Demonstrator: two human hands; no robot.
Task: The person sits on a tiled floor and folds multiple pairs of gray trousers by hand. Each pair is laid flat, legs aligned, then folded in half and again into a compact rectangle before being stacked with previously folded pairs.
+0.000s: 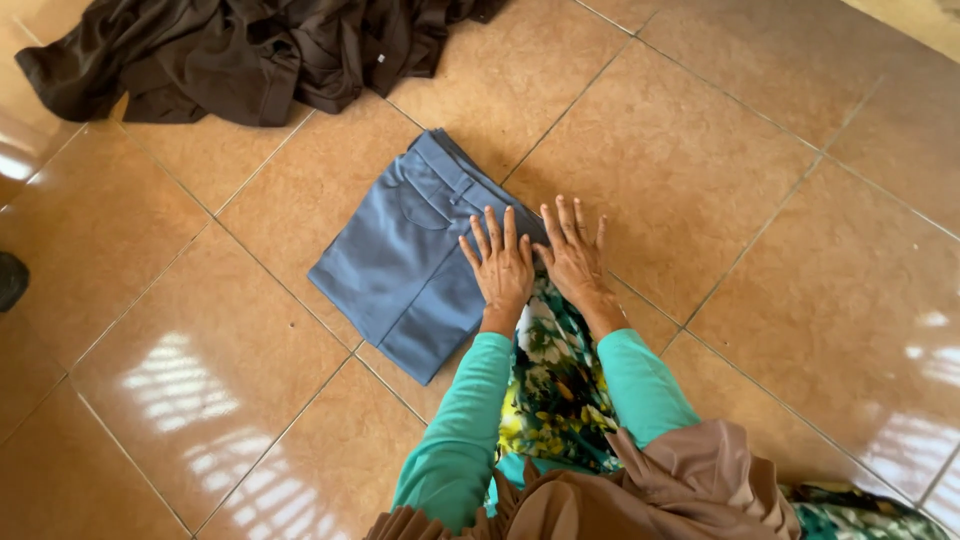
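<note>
A folded pair of blue-grey trousers (400,260) lies flat on the tiled floor, back pocket and waistband facing up. My left hand (499,265) rests palm down on its right edge, fingers spread. My right hand (574,250) lies flat beside it, fingers apart, over the trousers' right corner and the floor. Both arms wear teal sleeves. Neither hand grips anything.
A heap of dark brown cloth (250,50) lies at the top left. A dark object (10,280) shows at the left edge. Glossy orange-brown floor tiles (700,180) surround everything. A floral patterned garment (555,390) and a brown scarf (640,490) cover my lap.
</note>
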